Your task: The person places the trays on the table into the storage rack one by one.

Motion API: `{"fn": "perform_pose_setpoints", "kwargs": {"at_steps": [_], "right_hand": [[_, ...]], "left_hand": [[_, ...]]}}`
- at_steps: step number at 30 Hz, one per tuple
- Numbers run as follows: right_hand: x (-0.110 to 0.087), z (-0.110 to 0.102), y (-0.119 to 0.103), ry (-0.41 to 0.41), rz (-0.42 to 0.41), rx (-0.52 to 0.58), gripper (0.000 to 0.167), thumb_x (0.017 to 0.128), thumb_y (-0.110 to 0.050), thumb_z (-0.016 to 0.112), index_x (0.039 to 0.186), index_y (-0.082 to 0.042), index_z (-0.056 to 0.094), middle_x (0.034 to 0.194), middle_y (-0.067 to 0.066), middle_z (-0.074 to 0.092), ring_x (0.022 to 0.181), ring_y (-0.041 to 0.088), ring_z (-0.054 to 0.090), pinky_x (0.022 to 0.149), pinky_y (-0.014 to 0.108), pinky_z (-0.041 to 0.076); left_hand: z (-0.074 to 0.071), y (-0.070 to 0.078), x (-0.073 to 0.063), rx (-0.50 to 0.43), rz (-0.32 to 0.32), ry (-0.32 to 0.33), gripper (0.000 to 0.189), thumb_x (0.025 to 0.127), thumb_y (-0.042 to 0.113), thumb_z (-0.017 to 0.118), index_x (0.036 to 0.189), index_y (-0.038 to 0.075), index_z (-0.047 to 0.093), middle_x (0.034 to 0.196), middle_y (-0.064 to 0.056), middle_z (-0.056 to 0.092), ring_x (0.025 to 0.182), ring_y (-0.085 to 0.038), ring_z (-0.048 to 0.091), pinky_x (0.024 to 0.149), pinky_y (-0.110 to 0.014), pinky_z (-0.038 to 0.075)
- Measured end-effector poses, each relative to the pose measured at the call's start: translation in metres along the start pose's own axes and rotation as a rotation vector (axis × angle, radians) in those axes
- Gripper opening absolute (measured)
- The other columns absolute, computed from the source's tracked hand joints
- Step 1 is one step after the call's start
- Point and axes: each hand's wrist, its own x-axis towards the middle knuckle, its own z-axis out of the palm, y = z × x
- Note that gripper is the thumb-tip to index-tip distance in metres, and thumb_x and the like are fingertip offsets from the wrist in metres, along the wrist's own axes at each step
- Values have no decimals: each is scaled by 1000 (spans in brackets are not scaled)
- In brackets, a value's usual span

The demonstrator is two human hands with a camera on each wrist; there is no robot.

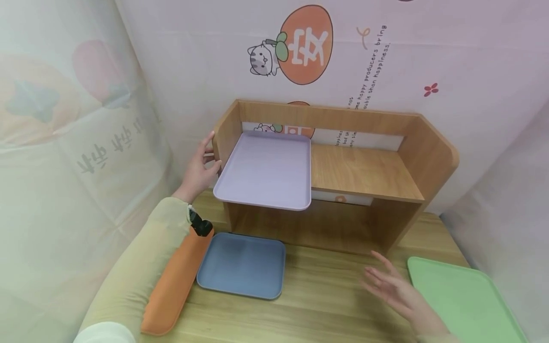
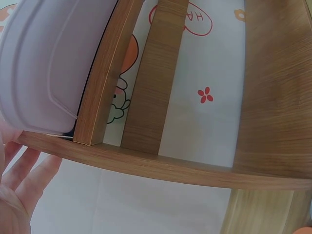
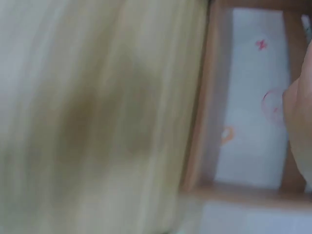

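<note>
A lilac tray (image 1: 268, 169) lies on the left half of the upper board of a wooden desk shelf (image 1: 364, 169), its front end jutting past the board. My left hand (image 1: 200, 171) holds the shelf's left side panel, fingers along the outer face and thumb at the front edge beside the tray. In the left wrist view those fingers (image 2: 31, 178) touch the panel's outside, while the tray (image 2: 48, 63) lies just inside it. My right hand (image 1: 392, 288) hovers over the table, in front of the shelf's right end, fingers loosely spread and holding nothing.
On the wooden table (image 1: 317, 290), a blue tray (image 1: 242, 265) lies in front of the shelf. An orange tray (image 1: 176, 286) is partly under my left forearm. At the right lies a green tray (image 1: 465, 297). Printed cloth (image 1: 193, 62) hangs behind and at both sides.
</note>
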Motion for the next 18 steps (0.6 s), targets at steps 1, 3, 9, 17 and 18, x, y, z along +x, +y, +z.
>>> {"fn": "perform_pose_setpoints", "kwargs": {"at_steps": [1, 3, 9, 17, 18], "right_hand": [[-8, -6, -2, -16, 9, 23, 53, 101, 3, 18, 134, -28, 46, 131, 3, 38, 126, 16, 48, 113, 40, 32], [-25, -18, -6, -41, 28, 61, 56, 101, 2, 13, 135, -27, 47, 132, 5, 39, 128, 17, 46, 114, 42, 30], [-75, -52, -27, -162, 72, 104, 63, 100, 0, 2, 142, -27, 41, 140, 6, 43, 134, 17, 40, 116, 43, 25], [-143, -88, -58, -132, 103, 57, 60, 102, -1, 6, 141, -27, 43, 140, 3, 46, 134, 18, 41, 115, 41, 29], [-152, -91, -61, -91, 108, 49, 59, 102, -2, 7, 139, -28, 46, 138, 4, 49, 132, 18, 44, 113, 41, 31]], "left_hand": [[0, 0, 0, 0, -3, -2, 77, 90, -3, 55, 151, 27, 19, 127, -26, 45, 117, -43, 52, 101, -53, 44], [0, 0, -1, 2, -11, -6, 77, 91, -2, 55, 151, 29, 18, 129, -26, 44, 118, -43, 52, 100, -53, 45], [-1, 0, -2, -9, -23, -8, 77, 91, -1, 55, 151, 31, 17, 130, -25, 43, 119, -43, 51, 96, -55, 46], [0, 0, -1, -5, -29, -15, 78, 92, -1, 55, 151, 32, 17, 130, -25, 43, 120, -43, 50, 97, -54, 46], [1, 1, -1, -8, -29, -15, 77, 92, -1, 54, 151, 31, 17, 130, -25, 43, 120, -43, 50, 96, -55, 46]]}}
